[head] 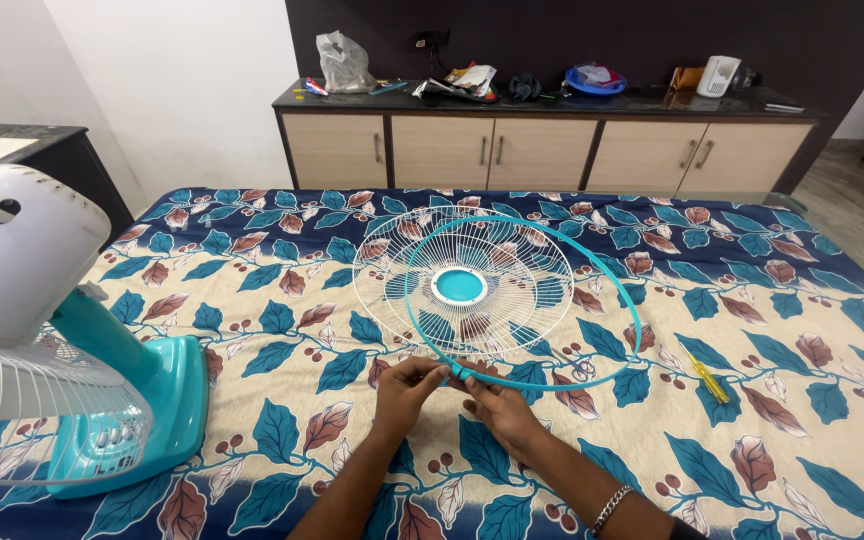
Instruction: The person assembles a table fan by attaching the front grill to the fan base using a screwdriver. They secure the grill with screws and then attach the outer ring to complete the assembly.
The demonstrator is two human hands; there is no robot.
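Teal fan ring [592, 300] pinched by both hands, left hand [404, 385], right hand [500, 408], apparently at its clasp

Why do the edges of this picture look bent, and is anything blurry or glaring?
Head view: wide lens bows the cabinet and stretches the fan body; light is soft and even, shadows faint; both hands and the teal ring look sharp; no strong glare.
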